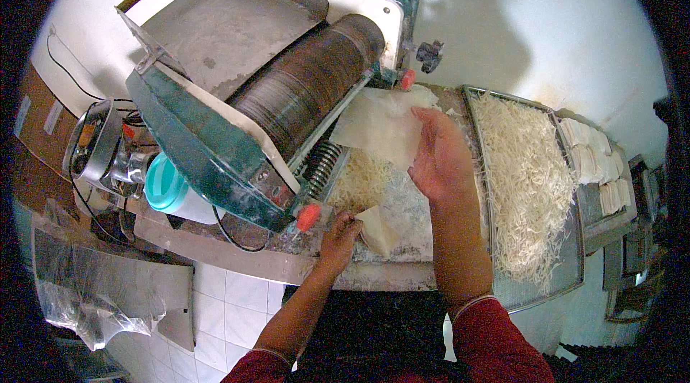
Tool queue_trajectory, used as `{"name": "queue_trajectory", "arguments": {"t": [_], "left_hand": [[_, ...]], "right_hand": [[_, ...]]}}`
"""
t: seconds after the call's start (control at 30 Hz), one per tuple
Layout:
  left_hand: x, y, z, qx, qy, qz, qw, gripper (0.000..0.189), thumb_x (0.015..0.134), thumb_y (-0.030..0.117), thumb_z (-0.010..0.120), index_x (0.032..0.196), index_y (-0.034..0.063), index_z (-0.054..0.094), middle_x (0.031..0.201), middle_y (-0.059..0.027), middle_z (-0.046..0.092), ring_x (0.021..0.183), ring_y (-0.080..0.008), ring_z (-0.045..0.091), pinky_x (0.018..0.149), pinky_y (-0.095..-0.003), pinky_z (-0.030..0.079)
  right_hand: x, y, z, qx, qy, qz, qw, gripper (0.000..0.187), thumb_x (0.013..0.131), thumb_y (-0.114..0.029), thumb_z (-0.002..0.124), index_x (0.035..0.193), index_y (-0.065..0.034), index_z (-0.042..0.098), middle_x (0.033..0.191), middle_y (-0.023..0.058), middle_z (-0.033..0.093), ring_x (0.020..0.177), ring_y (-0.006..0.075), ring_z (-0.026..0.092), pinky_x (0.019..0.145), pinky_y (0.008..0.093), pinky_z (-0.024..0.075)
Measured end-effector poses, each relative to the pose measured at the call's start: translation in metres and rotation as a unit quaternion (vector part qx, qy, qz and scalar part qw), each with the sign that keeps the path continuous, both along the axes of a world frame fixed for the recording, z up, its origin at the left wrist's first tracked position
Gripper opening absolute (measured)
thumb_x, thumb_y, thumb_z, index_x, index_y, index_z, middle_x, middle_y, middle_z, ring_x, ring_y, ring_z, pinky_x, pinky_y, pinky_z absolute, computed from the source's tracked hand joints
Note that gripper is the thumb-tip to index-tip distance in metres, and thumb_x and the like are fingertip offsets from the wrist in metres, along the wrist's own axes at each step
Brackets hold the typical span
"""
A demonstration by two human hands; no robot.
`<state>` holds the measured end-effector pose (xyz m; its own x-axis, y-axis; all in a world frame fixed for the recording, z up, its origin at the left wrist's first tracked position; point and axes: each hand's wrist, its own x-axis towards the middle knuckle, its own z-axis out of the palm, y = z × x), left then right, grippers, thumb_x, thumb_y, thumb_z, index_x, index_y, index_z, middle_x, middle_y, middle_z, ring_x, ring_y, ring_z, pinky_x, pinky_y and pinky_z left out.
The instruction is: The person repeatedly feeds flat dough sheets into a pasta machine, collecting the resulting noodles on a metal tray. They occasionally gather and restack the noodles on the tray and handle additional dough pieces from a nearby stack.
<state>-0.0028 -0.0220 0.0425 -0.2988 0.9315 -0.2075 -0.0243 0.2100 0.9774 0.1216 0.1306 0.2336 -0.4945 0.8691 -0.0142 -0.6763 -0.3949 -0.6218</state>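
A large dough-sheeting or cutting machine with a dark roller (307, 81) and green side housing (210, 140) stands before me. My right hand (436, 154) holds the right edge of a thin, pale dough sheet (377, 118), which lies close against the machine's front. My left hand (342, 237) is at the front lower corner by a red knob (308, 217), its fingers on a small folded pale piece of dough (379, 232). Between the hands, a heap of fine cut noodles (358, 178) lies below the ribbed cutting roller (323, 164).
On the right, a metal mesh tray (531, 296) holds a long pile of pale noodles (523, 183). Beyond it, stacked pale pieces (590, 148) lie on another surface. A turquoise-lidded container (164, 182), a kitchen scale (91, 140) and cables are at left. A black knob (430, 56) sticks out behind.
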Motion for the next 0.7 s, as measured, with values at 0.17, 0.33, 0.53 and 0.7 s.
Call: {"name": "queue_trajectory", "arguments": {"t": [0.17,0.33,0.53,0.7], "left_hand": [[0.003,0.001,-0.005,-0.002,-0.047,0.029,0.998,0.027,0.091,0.020,0.055,0.110,0.0014,0.057,0.101,-0.0081,0.061,0.096,-0.0188,0.057,0.087,-0.0320,0.044],[0.003,0.000,-0.005,0.023,-0.018,0.024,0.999,0.027,0.091,0.017,0.056,0.112,0.0008,0.056,0.101,-0.0077,0.060,0.096,-0.0184,0.056,0.087,-0.0314,0.044],[0.004,-0.001,0.011,0.020,-0.061,0.017,0.998,0.029,0.091,0.019,0.057,0.114,0.0011,0.056,0.102,-0.0079,0.061,0.095,-0.0182,0.057,0.085,-0.0310,0.045],[0.002,-0.002,0.028,-0.008,0.065,-0.004,0.998,0.032,0.092,0.024,0.058,0.116,0.0040,0.056,0.104,-0.0087,0.063,0.097,-0.0177,0.059,0.086,-0.0316,0.046]], "right_hand": [[-0.011,0.014,0.009,0.038,-0.058,-0.007,0.998,0.030,0.088,-0.015,0.053,0.111,0.0038,0.056,0.105,0.0137,0.065,0.095,0.0253,0.064,0.090,0.0394,0.0489],[-0.017,0.013,0.012,0.040,-0.081,0.041,0.995,0.018,0.084,-0.013,0.058,0.098,-0.0016,0.060,0.091,0.0085,0.060,0.085,0.0209,0.061,0.076,0.0338,0.0512],[-0.006,0.004,0.012,0.123,-0.143,0.038,0.981,0.032,0.085,-0.014,0.059,0.112,0.0038,0.057,0.106,0.0112,0.064,0.094,0.0244,0.064,0.081,0.0392,0.0523],[0.018,-0.031,-0.024,0.156,-0.280,-0.065,0.945,0.031,0.086,-0.016,0.061,0.110,0.0044,0.061,0.097,0.0097,0.067,0.080,0.0207,0.065,0.068,0.0308,0.0530]]}}
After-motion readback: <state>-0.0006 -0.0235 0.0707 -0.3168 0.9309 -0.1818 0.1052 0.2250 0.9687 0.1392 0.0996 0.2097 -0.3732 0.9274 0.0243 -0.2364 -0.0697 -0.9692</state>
